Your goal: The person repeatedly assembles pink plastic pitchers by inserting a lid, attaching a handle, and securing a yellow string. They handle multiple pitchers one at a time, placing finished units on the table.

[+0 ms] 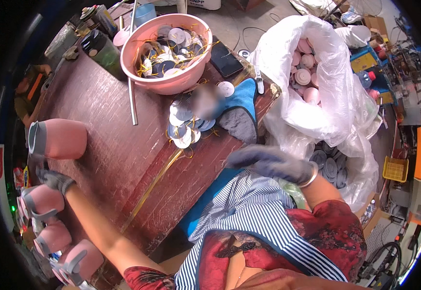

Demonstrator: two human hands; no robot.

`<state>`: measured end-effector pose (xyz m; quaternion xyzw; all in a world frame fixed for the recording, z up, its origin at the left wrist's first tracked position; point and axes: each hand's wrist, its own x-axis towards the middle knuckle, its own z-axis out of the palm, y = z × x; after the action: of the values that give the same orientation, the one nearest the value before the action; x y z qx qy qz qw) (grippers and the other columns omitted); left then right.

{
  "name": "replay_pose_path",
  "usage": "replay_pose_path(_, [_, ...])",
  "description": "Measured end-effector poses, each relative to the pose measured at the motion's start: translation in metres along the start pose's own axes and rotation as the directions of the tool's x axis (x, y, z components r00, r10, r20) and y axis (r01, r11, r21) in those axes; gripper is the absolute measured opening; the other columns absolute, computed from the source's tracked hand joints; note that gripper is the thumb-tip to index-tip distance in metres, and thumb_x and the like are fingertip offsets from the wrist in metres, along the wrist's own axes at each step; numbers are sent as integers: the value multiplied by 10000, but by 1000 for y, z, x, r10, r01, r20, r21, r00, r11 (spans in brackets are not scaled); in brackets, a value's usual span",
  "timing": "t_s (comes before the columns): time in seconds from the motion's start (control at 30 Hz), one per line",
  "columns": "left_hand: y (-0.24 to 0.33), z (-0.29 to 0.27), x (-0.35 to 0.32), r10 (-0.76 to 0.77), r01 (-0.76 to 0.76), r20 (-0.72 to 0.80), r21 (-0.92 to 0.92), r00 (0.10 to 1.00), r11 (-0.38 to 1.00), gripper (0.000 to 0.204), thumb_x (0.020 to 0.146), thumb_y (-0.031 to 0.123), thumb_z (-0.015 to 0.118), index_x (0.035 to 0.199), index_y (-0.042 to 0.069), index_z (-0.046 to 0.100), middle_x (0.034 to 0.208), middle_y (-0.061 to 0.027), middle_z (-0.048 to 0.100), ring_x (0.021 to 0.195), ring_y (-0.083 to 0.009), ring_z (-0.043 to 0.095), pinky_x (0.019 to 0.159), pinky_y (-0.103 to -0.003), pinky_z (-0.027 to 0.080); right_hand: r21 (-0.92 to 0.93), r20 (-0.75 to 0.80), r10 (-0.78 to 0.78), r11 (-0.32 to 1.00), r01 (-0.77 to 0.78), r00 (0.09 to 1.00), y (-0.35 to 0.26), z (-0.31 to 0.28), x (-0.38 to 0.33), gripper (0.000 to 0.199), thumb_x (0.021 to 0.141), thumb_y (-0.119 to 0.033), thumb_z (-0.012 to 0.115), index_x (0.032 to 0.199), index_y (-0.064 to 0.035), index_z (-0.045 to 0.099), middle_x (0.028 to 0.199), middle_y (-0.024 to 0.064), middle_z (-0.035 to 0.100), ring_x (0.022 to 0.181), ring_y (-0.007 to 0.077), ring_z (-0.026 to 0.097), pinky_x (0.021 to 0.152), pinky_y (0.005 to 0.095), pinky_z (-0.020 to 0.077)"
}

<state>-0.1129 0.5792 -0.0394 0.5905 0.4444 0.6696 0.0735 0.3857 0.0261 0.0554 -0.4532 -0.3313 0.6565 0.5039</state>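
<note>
I sit at a dark red wooden table (118,121) in a messy workshop. Only my head camera looks down at it.

My left hand (54,180) wears a grey glove. It rests at the left edge of the table, between pink plastic cups with grey handles. One pink cup (61,139) lies on its side just above my hand, its long way running left to right. Three more pink cups (43,202) sit in a row below my hand, along the same edge. I cannot tell if this hand grips anything.

My right hand (268,163) also wears a grey glove. It hangs over the near right edge of the table, fingers stretched out flat and holding nothing. It is blurry.

A pile of round grey and white lids with yellow strings (184,126) lies in the middle of the table, up and to the left of my right hand. That hand is the nearer one. A big pink plastic bowl (169,50) at the far edge holds more lids. A white plastic bag of pink cups (317,82) stands off the right edge.
</note>
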Motion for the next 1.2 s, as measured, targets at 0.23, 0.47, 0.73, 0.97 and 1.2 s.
replay_pose_path(0.23, [110,-14,-23,-301,319,251,-36,920,947,452,1018,259,458,1349,-39,531,1149,-231,667,665,-285,688,670,-345,550,-213,-399,6,972,-99,917,-16,-93,-14,464,1021,-384,475,1166,21,651,1018,78,708,843,147,674,684,238,502])
replay_pose_path(0.47, [210,-29,-95,-88,158,292,-227,952,961,511,967,346,551,1338,-5,557,1218,-128,646,952,-188,642,723,-246,509,-950,-305,-56,-50,-308,951,217,-191,48,560,832,-272,597,1334,-26,561,1300,247,592,1230,386,548,1019,472,468])
replay_pose_path(0.73, [424,-169,-222,-273,164,279,358,921,919,485,934,356,599,1219,-36,607,1174,-154,653,1043,-258,648,827,-354,549,-953,-296,-85,-38,-300,951,237,-220,60,733,806,-254,633,1491,-137,401,1545,239,344,1419,407,358,1112,465,392])
replay_pose_path(0.97, [474,-192,-338,-528,554,268,-27,806,832,757,833,702,643,1102,-2,559,881,-76,639,674,-123,588,568,-238,471,-59,-414,-240,970,237,878,59,-82,-66,689,822,-162,602,1454,38,414,1401,174,519,1280,266,505,1108,357,363])
replay_pose_path(1.2, [480,-176,-360,11,204,794,-170,608,964,564,880,431,742,1178,-23,589,1044,-154,684,901,-226,627,810,-352,502,122,-210,-414,888,444,886,6,68,-96,722,833,-190,575,1498,3,369,1532,143,413,1377,260,431,1145,381,341])
